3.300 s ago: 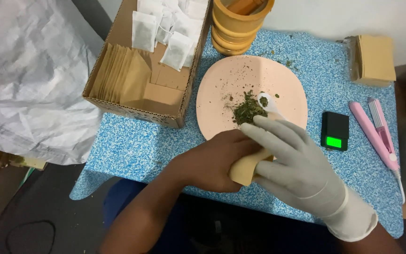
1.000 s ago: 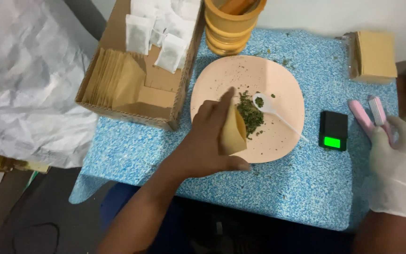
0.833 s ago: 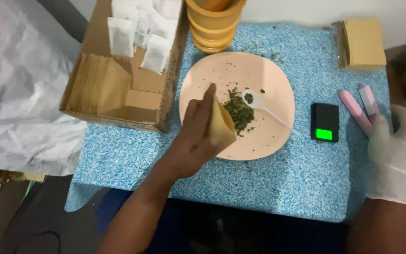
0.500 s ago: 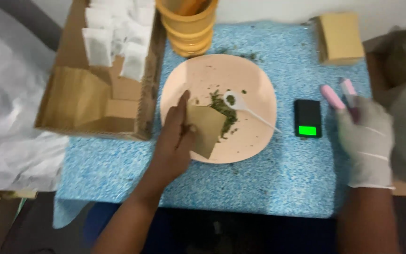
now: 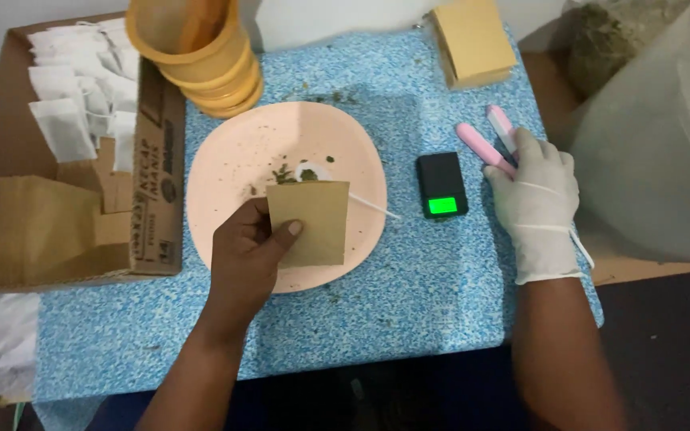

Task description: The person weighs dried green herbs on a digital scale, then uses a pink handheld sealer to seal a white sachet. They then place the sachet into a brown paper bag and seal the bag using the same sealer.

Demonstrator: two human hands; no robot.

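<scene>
My bare left hand [image 5: 247, 257] holds a small brown paper pouch [image 5: 310, 222] flat over the pink plate [image 5: 237, 164]. A little dried green herb [image 5: 291, 172] and a white plastic spoon [image 5: 365, 203] lie on the plate behind the pouch. My right hand [image 5: 535, 199], in a white glove, rests on the pink clamp-shaped sealer [image 5: 485, 144] at the right of the blue speckled table [image 5: 409, 295]; its fingers lie over the tool's handles. A small black scale [image 5: 442, 185] with a green lit display sits between plate and sealer.
A cardboard box [image 5: 153, 172] at the left holds brown pouches [image 5: 29, 223] and white filter bags [image 5: 65, 88]. Stacked orange cups [image 5: 201, 56] stand behind the plate. A pile of brown pouches [image 5: 473, 40] lies at the back. A large plastic bag [image 5: 656, 144] of herb is at the right.
My right hand left the pouch and reached right to the pink sealer. My left hand kept the pouch over the plate and turned it flat. The view shifted right.
</scene>
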